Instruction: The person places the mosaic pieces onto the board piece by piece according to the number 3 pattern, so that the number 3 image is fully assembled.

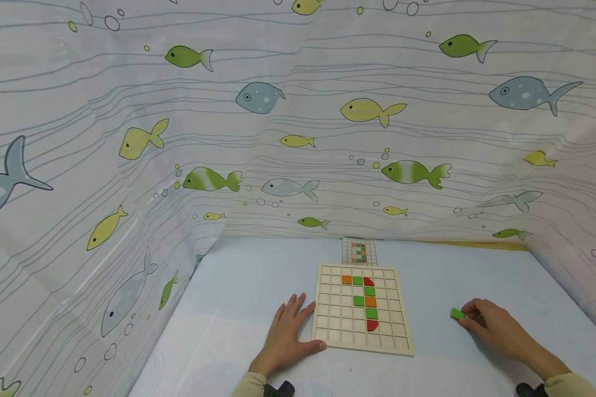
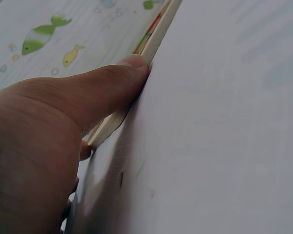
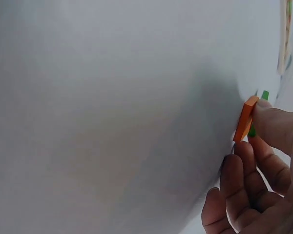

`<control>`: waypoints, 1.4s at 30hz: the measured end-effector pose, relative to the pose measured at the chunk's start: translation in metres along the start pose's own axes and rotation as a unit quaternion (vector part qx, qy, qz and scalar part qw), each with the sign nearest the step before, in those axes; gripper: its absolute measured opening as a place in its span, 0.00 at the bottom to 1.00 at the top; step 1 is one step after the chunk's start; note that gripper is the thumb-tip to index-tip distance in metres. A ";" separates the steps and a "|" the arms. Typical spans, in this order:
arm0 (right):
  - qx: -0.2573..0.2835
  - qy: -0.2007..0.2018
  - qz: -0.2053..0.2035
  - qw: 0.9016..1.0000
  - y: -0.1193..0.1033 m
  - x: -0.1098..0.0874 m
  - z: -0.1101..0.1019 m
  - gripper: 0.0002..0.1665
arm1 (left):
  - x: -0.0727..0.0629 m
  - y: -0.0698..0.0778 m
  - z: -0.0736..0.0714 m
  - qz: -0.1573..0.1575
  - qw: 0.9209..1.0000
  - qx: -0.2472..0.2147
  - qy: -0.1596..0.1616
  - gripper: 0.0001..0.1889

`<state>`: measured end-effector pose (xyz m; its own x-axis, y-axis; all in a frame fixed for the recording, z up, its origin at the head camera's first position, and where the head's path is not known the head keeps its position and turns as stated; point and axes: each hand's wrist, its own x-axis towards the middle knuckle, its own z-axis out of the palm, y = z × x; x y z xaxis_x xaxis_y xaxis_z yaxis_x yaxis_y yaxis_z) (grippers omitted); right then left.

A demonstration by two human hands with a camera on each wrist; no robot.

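Note:
A square wooden grid board (image 1: 345, 331) lies on the table, with green, orange and rounded red tiles set in some of its squares. My left hand (image 1: 288, 336) rests at the board's left side, fingers spread and thumb at the near corner. The left wrist view shows that thumb (image 2: 112, 83) pressing on the board's edge (image 2: 158, 36). To the right of the board, my right hand (image 1: 496, 325) pinches a green tile (image 1: 457, 314) at its fingertips. An orange tile (image 3: 245, 119) shows in the same grip in the right wrist view, partly covering the green one.
Behind the board stands a small pattern card (image 1: 359, 252) showing a similar coloured figure on a grid. A pale blue-and-white cover (image 1: 258, 275) lies over the table. Fish-printed curtains (image 1: 298, 160) hang at the back and both sides.

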<state>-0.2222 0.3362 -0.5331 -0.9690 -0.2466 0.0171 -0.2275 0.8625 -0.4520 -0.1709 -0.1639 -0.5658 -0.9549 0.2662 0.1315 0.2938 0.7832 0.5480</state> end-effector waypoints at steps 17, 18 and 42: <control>0.029 -0.010 -0.016 0.999 -0.041 0.020 0.009 0.16 | 0.001 -0.001 0.000 0.004 1.000 0.001 0.000 0.48; 0.031 -0.012 -0.017 0.999 -0.046 0.022 0.011 0.16 | 0.001 -0.001 0.000 0.001 1.000 0.001 -0.002 0.48; 0.108 -0.057 -0.144 0.982 -0.152 0.038 0.061 0.10 | -0.001 0.001 0.000 0.005 1.000 0.001 0.007 0.48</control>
<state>-0.2181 0.1684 -0.5179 -0.8474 -0.5252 0.0779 -0.4530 0.6386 -0.6220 -0.1698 -0.1636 -0.5654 -0.9522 0.2666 0.1494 0.3042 0.7812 0.5452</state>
